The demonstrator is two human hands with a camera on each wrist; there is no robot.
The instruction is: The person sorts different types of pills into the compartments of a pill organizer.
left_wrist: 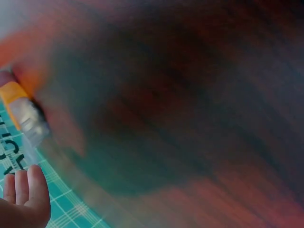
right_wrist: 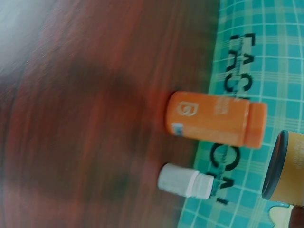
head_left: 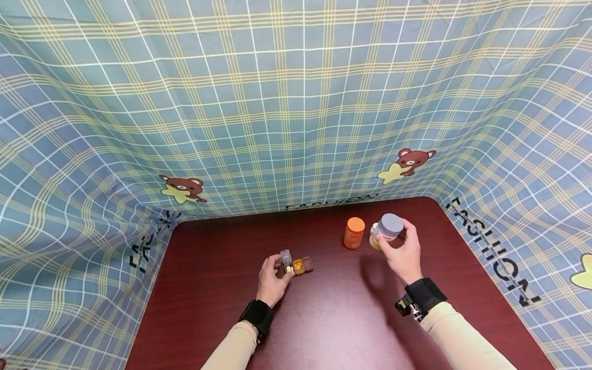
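At the middle of the table, a small pill organizer (head_left: 298, 266) has transparent lids standing up; one compartment is orange with yellow pills, the other holds pale pills. My left hand (head_left: 273, 282) holds its left end between thumb and fingers. The left wrist view shows the organizer (left_wrist: 21, 109) at its left edge, above several fingertips (left_wrist: 38, 185). My right hand (head_left: 404, 257) grips a pill bottle with a grey cap (head_left: 390, 225) and lifts it above the table. Its yellow-labelled body (right_wrist: 292, 168) enters the right wrist view at the right edge.
An orange bottle (head_left: 354, 234) stands upright just left of the held bottle. A small white bottle (right_wrist: 183, 180) stands beside it, mostly hidden behind the held bottle in the head view. Plaid cloth (head_left: 296, 128) surrounds the dark red table (head_left: 208, 288) at the back and sides.
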